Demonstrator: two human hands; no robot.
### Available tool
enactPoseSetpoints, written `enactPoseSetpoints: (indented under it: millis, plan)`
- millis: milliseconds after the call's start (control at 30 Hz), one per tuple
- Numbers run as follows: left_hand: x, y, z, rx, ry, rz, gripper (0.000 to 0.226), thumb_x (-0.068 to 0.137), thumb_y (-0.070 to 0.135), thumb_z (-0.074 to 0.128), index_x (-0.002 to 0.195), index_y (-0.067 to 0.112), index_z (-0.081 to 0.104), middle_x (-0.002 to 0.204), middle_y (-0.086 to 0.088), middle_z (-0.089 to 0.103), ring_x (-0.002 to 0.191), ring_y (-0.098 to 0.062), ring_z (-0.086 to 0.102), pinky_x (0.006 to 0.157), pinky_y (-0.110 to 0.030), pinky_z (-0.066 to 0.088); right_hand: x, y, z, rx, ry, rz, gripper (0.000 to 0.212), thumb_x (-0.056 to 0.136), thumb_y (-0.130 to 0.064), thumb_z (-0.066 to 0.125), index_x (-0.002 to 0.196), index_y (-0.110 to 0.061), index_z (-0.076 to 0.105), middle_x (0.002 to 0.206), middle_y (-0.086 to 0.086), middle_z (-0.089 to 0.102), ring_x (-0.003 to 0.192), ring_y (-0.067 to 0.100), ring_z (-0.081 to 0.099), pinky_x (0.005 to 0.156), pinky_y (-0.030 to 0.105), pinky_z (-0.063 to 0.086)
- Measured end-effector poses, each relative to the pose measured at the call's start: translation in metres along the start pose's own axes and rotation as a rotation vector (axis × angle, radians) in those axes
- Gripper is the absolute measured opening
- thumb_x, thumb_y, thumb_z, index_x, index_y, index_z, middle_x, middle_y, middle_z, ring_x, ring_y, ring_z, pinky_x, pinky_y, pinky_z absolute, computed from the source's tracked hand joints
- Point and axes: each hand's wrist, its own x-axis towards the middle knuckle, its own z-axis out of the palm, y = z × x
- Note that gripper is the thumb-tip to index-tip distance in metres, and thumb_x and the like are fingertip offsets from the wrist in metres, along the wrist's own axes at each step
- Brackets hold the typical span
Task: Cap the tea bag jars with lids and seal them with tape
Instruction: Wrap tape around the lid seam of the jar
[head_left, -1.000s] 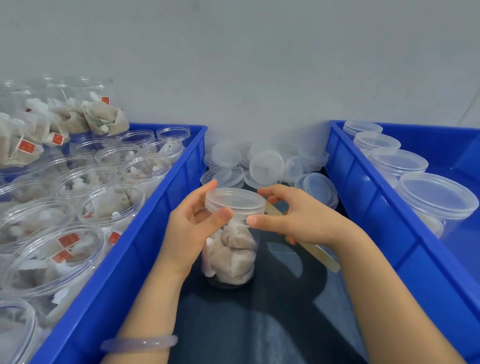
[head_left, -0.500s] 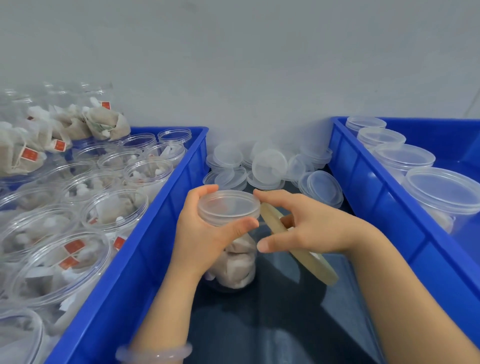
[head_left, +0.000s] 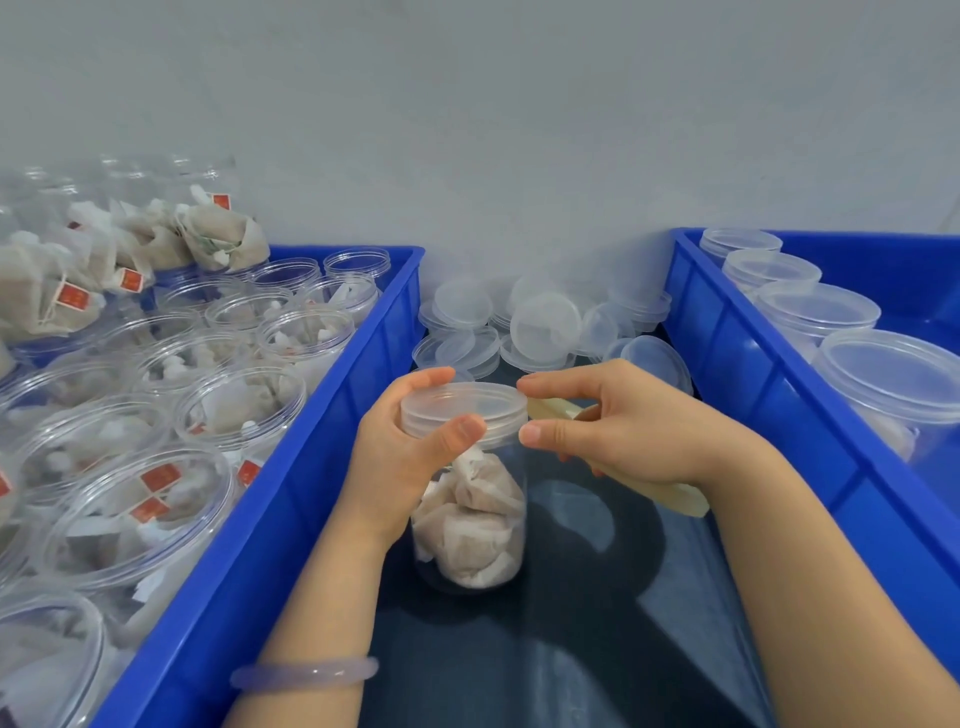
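Plainly, the jar (head_left: 506, 470) stands upright on the dark mat (head_left: 597, 649) between the left bin (head_left: 311, 441) and the right bin (head_left: 753, 374), 2 blue plastic crates. Our left hand (head_left: 400, 457) grips its lid (head_left: 464, 408), with the thumb pressed on the near rim and the fingers curled round the far side. Our right hand (head_left: 634, 431) holds the tape (head_left: 675, 496), a flat tan ring that runs under the palm. Its thumb and forefinger reach toward the lid's right edge and nearly touch it. Whether a clear strip is pinched between them we cannot tell.

We judge the jar light. It is thin clear plastic, round and straight-walled, partly filled with soft, crumpled tea bags (head_left: 467, 540). Such walls stand stiffly but will flex under a hard squeeze, and they are smooth, so a grip low on the body could slip. The lid is the better hold: its cloudy, stepped skirt gives the fingers some bite and keeps the jar from turning while tape goes round the seam. A jar this light could tip from a sideways tug of sticky tape, so we think it needs steadying from the top.

The left bin holds many open jars (head_left: 244, 400) of tea bags with red tags. The right bin holds capped jars (head_left: 815, 312) in a row. Spare lids (head_left: 545, 322), shallow translucent discs, lie heaped against the wall (head_left: 467, 130) behind.
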Motion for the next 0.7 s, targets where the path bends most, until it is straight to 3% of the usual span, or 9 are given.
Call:
enactPoseSetpoints:
  millis: [67,167,267,400,500,600,700]
  plan:
    - [-0.001,-0.001,0.000,-0.022,-0.004,-0.012,0.096,0.026,0.069,0.084,0.107,0.023,0.062,0.099,0.003,0.072,0.094,-0.018,0.069,0.074,-0.026,0.057,0.001,0.003,0.003,0.008,0.035,0.028,0.040,0.072,-0.050,0.070,0.111,-0.047,0.062,0.103,-0.039,0.057,0.082,-0.022,0.055,0.070,0.007,0.042]
    - [-0.002,-0.001,-0.002,-0.039,-0.016,-0.003,0.101,0.027,0.076,0.080,0.110,0.021,0.061,0.105,-0.002,0.070,0.098,-0.021,0.068,0.076,-0.027,0.056,0.004,0.005,0.008,0.003,0.058,0.057,0.043,0.068,-0.054,0.070,0.107,-0.044,0.059,0.107,-0.032,0.055,0.084,-0.023,0.050,0.076,0.013,0.039]
    - [-0.001,-0.002,-0.004,-0.045,-0.038,0.009,0.108,0.026,0.080,0.078,0.115,0.022,0.058,0.112,-0.005,0.067,0.101,-0.018,0.067,0.077,-0.025,0.055,0.006,0.002,0.011,-0.010,0.022,0.054,0.045,0.072,-0.054,0.070,0.113,-0.045,0.055,0.108,-0.026,0.055,0.072,-0.016,0.052,0.077,0.016,0.039]
    - [-0.003,-0.004,-0.006,-0.025,-0.060,0.026,0.113,0.025,0.085,0.073,0.116,0.019,0.057,0.113,-0.005,0.067,0.105,-0.019,0.066,0.086,-0.030,0.055,0.004,-0.004,0.012,0.020,-0.055,-0.032,0.020,0.082,-0.040,0.069,0.089,-0.054,0.058,0.095,-0.041,0.059,0.071,-0.023,0.054,0.060,0.000,0.040]
    - [-0.006,-0.001,-0.004,0.018,-0.038,0.055,0.109,0.028,0.088,0.069,0.118,0.026,0.058,0.118,0.001,0.065,0.109,-0.012,0.063,0.091,-0.028,0.053,0.003,-0.008,0.011,-0.006,-0.028,-0.075,0.026,0.083,-0.037,0.070,0.081,-0.062,0.062,0.094,-0.048,0.056,0.089,-0.023,0.054,0.072,-0.002,0.038]
    - [-0.006,0.005,-0.001,0.091,0.027,0.112,0.100,0.045,0.071,0.080,0.130,0.028,0.050,0.111,0.017,0.062,0.102,0.008,0.061,0.079,-0.011,0.050,0.004,-0.004,0.010,-0.077,0.016,-0.061,0.019,0.075,-0.056,0.067,0.082,-0.071,0.057,0.098,-0.048,0.055,0.096,-0.022,0.051,0.077,0.008,0.042]
    - [-0.008,0.005,0.002,0.178,0.017,0.117,0.098,0.048,0.060,0.084,0.132,0.027,0.046,0.114,0.019,0.060,0.104,0.011,0.058,0.078,-0.008,0.047,0.005,0.001,0.010,-0.132,0.108,0.007,0.023,0.057,-0.075,0.059,0.078,-0.066,0.058,0.099,-0.041,0.057,0.095,-0.016,0.053,0.082,0.018,0.042]
